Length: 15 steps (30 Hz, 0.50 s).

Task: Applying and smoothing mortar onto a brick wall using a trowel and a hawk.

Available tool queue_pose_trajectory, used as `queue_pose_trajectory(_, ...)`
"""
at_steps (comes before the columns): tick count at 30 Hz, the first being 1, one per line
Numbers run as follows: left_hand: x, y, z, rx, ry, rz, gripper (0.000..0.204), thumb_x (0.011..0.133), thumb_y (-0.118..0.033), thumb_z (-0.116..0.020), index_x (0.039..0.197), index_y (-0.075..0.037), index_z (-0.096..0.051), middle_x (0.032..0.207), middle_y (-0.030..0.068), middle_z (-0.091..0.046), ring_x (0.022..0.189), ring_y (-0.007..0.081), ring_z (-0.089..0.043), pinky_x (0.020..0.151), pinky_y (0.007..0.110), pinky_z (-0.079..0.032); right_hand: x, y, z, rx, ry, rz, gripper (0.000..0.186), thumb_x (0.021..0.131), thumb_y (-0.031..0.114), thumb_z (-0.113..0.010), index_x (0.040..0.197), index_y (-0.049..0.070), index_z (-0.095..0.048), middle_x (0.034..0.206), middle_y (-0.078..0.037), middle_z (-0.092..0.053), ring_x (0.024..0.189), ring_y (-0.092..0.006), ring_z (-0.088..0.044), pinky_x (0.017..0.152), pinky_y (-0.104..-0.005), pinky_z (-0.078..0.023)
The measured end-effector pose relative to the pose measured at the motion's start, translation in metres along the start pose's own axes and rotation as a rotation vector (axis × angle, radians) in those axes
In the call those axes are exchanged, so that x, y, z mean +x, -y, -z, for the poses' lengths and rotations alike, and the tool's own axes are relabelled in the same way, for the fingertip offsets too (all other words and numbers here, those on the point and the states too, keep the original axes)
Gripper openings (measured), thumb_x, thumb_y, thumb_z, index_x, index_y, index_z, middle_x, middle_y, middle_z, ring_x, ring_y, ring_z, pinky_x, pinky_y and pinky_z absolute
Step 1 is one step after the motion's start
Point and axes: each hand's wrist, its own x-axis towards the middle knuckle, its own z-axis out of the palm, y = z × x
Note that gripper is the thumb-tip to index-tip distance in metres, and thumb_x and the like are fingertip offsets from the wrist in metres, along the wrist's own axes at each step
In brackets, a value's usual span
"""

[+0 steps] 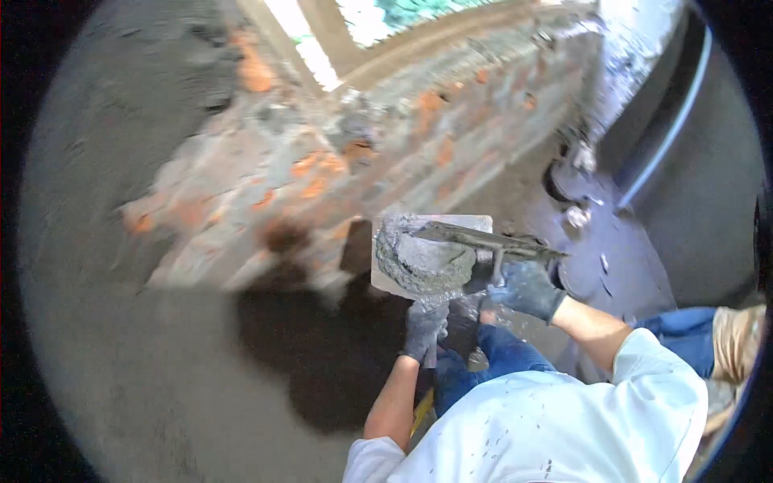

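A mound of wet grey mortar (pixel 423 262) is lying on a flat square hawk board (pixel 463 223) at the centre of the view, just in front of the brick wall (pixel 354 153). The left hand (pixel 423 326), in a grey glove, is closing around the handle beneath the board and holding it level. The right hand (pixel 527 288), also gloved, is gripping the handle of a steel trowel (pixel 483 237), whose blade is resting across the far right edge of the mortar. Behind the board, the wall of orange bricks and grey joints is running from near left to far right, partly coated with plaster (pixel 105 137) on the left. Farther right, a dark wet floor (pixel 620 266) is showing, with a round dark bucket (pixel 564 181) standing near the wall's foot.
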Motion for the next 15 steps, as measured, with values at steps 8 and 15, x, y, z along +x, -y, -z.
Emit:
queue_pose_trajectory(8, -0.110, -0.085, 0.036, -0.143, -0.170, -0.214, 0.016, 0.080, -0.015, -0.066, 0.074, -0.012, -0.052, 0.056, 0.0007, -0.051, 0.039, 0.0098, -0.046, 0.033, 0.025, -0.038, 0.047, -0.007, 0.072, -0.413, -0.370, 0.800, 0.039, 0.079, 0.022, -0.053, 0.111, 0.001, -0.057, 0.107, -0.020, -0.058, 0.097, -0.0357, -0.056, 0.086, -0.0503, -0.042)
queue_pose_trajectory(15, -0.188, -0.140, 0.064, -0.148, -0.248, -0.219, 0.011, 0.080, -0.011, -0.065, 0.079, -0.010, -0.054, 0.055, -0.0007, -0.047, 0.039, 0.0119, -0.045, 0.034, 0.026, -0.038, 0.187, 0.091, 0.036, -0.057, -0.506, 0.830, 0.039, 0.084, 0.025, -0.049, 0.118, 0.006, -0.054, 0.116, -0.018, -0.054, 0.114, -0.0384, -0.046, 0.100, -0.0505, -0.032)
